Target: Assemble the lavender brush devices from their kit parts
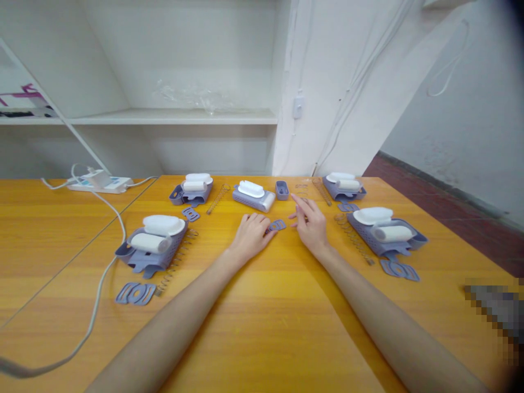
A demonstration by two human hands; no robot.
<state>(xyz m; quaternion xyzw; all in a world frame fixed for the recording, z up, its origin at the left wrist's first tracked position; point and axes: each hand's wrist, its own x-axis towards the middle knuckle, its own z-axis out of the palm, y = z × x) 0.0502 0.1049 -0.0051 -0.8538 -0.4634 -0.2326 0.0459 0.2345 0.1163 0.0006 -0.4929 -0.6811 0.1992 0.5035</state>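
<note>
On an orange-brown wooden surface (254,333), with bare forearms reaching in from below: left hand (250,234) palm down, fingers bent, thumb at the edge of a flat slotted grey-purple piece (278,225); unclear whether pinched in the left grip or only touched. Opposite, right hand (311,225) with a loose, parted grip, index finger stretched toward a small grey-purple cup (282,189); too small to tell about any thin piece at the fingers. Just left of the cup, a perforated holder (248,200) with a white oval dish (251,189) on top. Near the right fingertips, thin bent wires (302,187). To either side, two similar sets of grey-purple parts, near and far, each with a coiled spring beside, as with the near-left spring (176,265) and near-right spring (354,240). At far left, a white power strip (118,185); behind, pale shelving (172,116) with clear crumpled plastic (196,98).
</note>
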